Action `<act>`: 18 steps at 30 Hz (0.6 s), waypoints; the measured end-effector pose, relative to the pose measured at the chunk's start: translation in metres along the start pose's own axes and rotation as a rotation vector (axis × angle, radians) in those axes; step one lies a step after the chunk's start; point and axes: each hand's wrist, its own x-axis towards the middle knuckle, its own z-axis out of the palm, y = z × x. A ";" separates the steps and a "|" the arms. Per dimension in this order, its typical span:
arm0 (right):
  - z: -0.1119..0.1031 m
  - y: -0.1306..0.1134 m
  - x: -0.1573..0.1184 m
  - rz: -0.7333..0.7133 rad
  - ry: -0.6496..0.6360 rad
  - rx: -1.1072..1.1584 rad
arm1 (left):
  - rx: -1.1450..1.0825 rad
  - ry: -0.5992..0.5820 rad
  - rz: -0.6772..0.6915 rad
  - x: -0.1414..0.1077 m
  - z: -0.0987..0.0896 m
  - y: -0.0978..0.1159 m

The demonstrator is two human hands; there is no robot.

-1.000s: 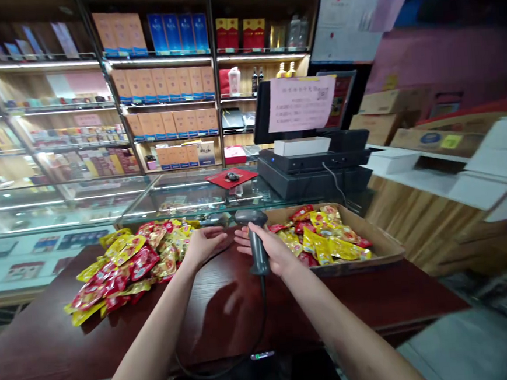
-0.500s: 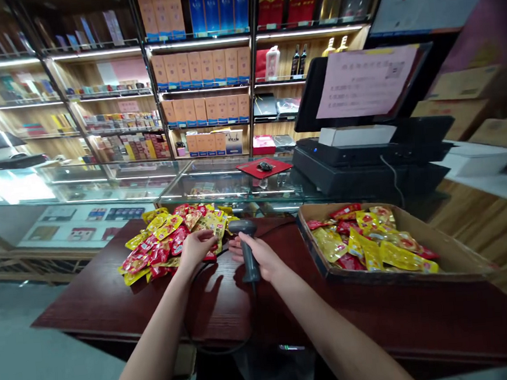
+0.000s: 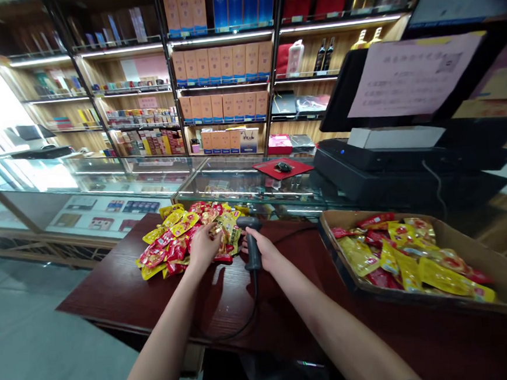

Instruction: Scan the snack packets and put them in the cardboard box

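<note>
Both bare hands have moved away from the cardboard box [image 3: 505, 261] and nearer the heap of snack packets [image 3: 173, 237] since the earlier frame, while the whole view has swung left. The right hand [image 3: 266, 250] is closed around the grip of a barcode scanner [image 3: 252, 251], held upright just beside the heap's right edge. The left hand [image 3: 204, 246] is at the heap's front right, fingers loosely curled; whether they pinch a packet I cannot tell.

The scanner is dark grey with a smooth, matte look: a rounded head above a straight handle that flares at its base. A thin black cable [image 3: 254, 298] leaves the base and loops down over the table [image 3: 124, 282], which is dark reddish brown, faintly grained and glossy enough to reflect light.

The packets are small, shiny pouches in yellow and red, crinkled and piled at all angles on the table's left. More packets [image 3: 399, 254] lie in the shallow, open box on the right.

Beyond the table, a red mat [image 3: 273, 169] with a black mouse [image 3: 283, 166] lies on a glass counter [image 3: 218, 184].

The left hand covers part of the heap, and most of the right hand's fingers are hidden behind the scanner. Packet lettering is too small to read, print on the pink paper [image 3: 411, 78] is blurred, and the box's right end fades into the dark picture edge.
</note>
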 end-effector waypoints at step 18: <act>-0.020 0.002 0.011 0.083 -0.078 0.155 | 0.358 -0.156 -0.299 0.058 -0.002 -0.113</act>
